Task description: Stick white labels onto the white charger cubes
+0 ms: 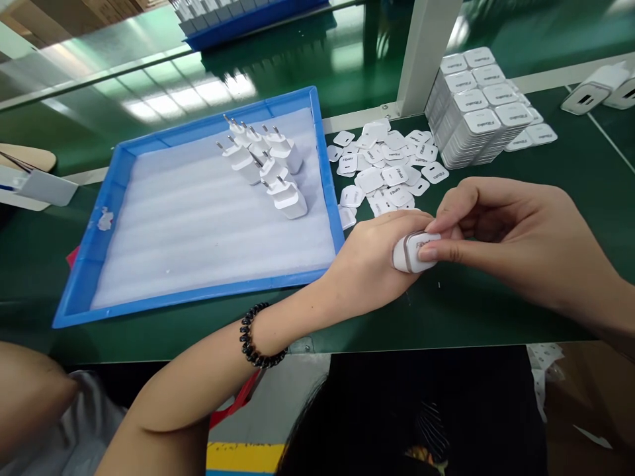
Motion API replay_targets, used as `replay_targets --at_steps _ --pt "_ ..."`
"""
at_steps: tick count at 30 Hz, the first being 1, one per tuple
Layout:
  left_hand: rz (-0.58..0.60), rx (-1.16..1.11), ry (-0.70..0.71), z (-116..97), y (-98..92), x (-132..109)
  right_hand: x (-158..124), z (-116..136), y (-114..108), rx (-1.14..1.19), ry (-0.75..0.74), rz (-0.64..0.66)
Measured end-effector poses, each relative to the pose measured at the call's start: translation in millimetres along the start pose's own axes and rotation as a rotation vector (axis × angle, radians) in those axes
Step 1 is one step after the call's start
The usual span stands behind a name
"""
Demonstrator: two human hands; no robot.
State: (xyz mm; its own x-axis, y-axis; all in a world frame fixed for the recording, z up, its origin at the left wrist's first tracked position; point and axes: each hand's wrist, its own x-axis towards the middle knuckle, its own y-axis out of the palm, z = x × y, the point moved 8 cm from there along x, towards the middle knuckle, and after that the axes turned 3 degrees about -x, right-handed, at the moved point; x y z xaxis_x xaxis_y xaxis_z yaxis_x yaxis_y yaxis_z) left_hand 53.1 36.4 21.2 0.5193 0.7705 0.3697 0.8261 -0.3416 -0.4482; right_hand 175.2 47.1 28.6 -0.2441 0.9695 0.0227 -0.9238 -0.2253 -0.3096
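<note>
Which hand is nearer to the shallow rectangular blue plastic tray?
Left. The left hand is by the near right corner of the tray, around a rounded white plastic charger; the right hand is farther right, beyond the left hand, its thumb on that charger.

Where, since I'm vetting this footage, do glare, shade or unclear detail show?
Head view: bright glare streaks the green surface behind the blue tray; head view: the right hand darkens toward its wrist; head view: lettering on the held white adapter is small and partly covered.
</note>
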Motion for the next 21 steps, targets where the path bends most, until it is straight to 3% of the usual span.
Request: replay_targets --at_steps 12,21 --pt "0.000 0.067 0.090 0.2 4.1 -4.0 0.2 -3.8 1.4 -0.014 0.082 0.076" --pt "0.050 0.089 0.069 0.8 7.7 -4.0 1.7 -4.1 4.7 -0.058 0.089 0.105"
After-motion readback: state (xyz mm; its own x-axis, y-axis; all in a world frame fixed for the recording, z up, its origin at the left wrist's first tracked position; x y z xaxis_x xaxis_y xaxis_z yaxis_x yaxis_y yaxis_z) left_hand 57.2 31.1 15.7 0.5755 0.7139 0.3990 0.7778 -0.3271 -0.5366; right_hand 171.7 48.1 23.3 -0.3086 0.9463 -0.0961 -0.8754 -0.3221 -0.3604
